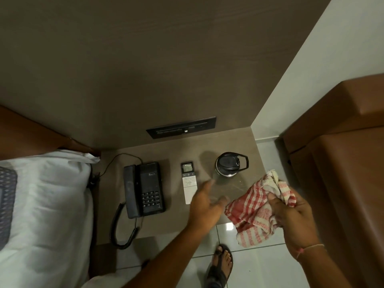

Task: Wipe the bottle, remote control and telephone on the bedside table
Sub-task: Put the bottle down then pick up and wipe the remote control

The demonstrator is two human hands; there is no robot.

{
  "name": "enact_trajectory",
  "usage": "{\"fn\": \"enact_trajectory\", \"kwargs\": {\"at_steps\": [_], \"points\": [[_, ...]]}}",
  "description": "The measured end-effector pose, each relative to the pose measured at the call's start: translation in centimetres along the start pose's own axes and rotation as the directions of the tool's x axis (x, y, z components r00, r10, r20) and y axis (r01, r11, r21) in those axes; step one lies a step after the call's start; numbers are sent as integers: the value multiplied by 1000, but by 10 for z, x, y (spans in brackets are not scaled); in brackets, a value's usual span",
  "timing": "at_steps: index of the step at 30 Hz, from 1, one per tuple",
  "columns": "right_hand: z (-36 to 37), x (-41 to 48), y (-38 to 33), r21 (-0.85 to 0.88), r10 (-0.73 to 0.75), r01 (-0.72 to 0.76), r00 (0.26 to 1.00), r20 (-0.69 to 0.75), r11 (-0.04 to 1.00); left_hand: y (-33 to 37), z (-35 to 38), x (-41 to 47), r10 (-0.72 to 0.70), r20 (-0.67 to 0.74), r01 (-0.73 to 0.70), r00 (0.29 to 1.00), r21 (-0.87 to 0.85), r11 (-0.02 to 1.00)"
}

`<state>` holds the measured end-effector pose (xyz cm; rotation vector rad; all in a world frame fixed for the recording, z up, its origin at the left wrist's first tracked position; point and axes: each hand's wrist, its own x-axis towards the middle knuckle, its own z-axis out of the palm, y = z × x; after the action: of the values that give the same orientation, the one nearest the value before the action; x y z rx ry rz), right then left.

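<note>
A clear bottle (pixel 227 166) with a black lid and carry loop stands at the right of the brown bedside table (pixel 178 215). The white remote control (pixel 189 181) lies in the middle, and the black corded telephone (pixel 144 189) sits to its left. My left hand (pixel 205 206) hovers open over the table, just in front of the bottle and beside the remote, blurred. My right hand (pixel 291 217) grips a red-and-white checked cloth (pixel 256 206) to the right of the bottle, over the table's front right corner.
A bed with white linen (pixel 45 204) borders the table on the left. A black switch panel (pixel 181 127) is set in the wall behind. A brown wooden unit (pixel 342 163) stands at the right. My sandalled foot (pixel 221 260) is on the tiled floor.
</note>
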<state>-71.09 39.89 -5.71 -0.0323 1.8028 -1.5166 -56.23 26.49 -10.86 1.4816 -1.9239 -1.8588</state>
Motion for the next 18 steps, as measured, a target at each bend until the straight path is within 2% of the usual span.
{"fn": "enact_trajectory", "kwargs": {"at_steps": [2, 4, 7, 11, 13, 15, 17, 18], "points": [[7, -4, -5, -7, 12, -12, 995, 101, 1000, -3, -1, -20, -21, 312, 57, 950, -108, 993], [14, -6, -9, -13, 23, -20, 982, 190, 1000, -2, -8, -30, -6, 458, 73, 889, -128, 989], [26, -7, -7, 12, 32, -35, 978, 206, 999, -6, -20, -33, 21, 434, 74, 901, -202, 977], [35, -8, 12, 51, 86, -95, 983, 165, 994, -13, -30, -33, -23, 380, 112, 925, -216, 970], [33, -12, 26, 138, 206, -250, 940, 271, 958, -16, -33, -32, -41, 382, 130, 923, -210, 969], [32, -18, 41, 247, 349, -456, 857, 379, 855, -19, -36, -31, -56, 394, 141, 918, -193, 971], [33, -19, 56, 304, 422, -542, 823, 380, 783, -24, -38, -28, -75, 413, 151, 908, -153, 977], [35, -18, 62, 306, 431, -535, 833, 347, 788, -27, -39, -27, -93, 423, 159, 901, -123, 980]]}}
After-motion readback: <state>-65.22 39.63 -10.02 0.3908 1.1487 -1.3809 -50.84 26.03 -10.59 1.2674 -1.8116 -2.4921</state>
